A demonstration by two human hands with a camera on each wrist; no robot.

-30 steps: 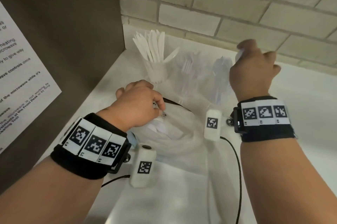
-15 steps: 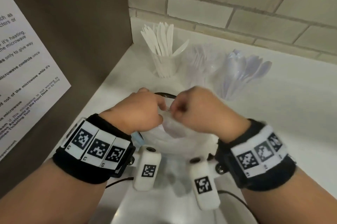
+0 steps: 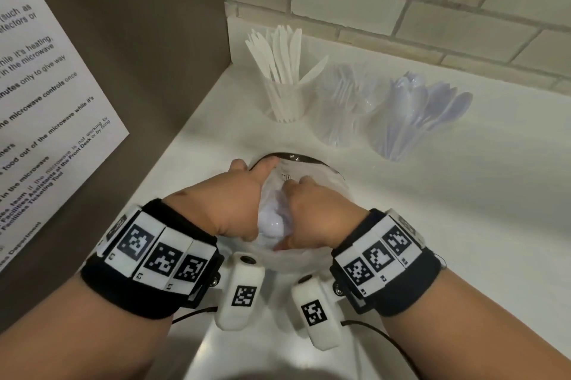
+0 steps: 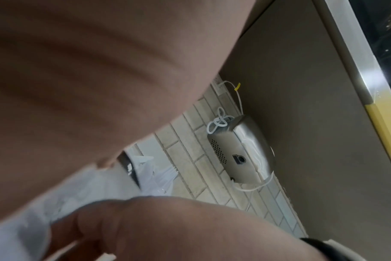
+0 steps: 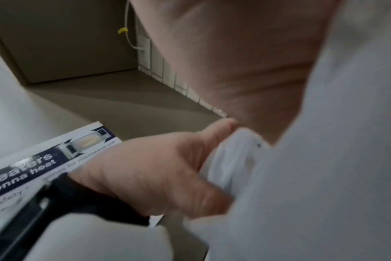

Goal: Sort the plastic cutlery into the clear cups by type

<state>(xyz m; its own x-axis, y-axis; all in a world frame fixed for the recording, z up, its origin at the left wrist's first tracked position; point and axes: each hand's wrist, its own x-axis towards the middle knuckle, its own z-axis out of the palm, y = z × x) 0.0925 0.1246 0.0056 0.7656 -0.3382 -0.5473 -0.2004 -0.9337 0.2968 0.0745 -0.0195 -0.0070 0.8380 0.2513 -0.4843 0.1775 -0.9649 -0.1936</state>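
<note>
A thin plastic bag point(image 3: 312, 174) of cutlery sits in a black-rimmed bowl point(image 3: 296, 156) on the white counter. My left hand point(image 3: 247, 191) grips the bag's left edge; the right wrist view shows its fingers point(image 5: 145, 176) bunched on the film point(image 5: 324, 194). My right hand point(image 3: 312, 209) reaches into the bag with curled fingers point(image 4: 83, 222), a translucent spoon point(image 3: 272, 223) at its thumb. Behind stand three clear cups: white knives point(image 3: 285, 101), clear forks point(image 3: 340, 114), spoons point(image 3: 398, 129).
A dark panel with a printed paper notice point(image 3: 46, 101) walls off the left side. A brick wall point(image 3: 401, 9) runs behind the cups. Bare white counter point(image 3: 463, 225) stretches to the right. A silver wall unit with a white cord point(image 4: 241, 150) hangs above.
My right hand came back from the spoon cup, met the left hand at the bag, and now reaches inside it. The left hand has shifted forward along the bag's edge.
</note>
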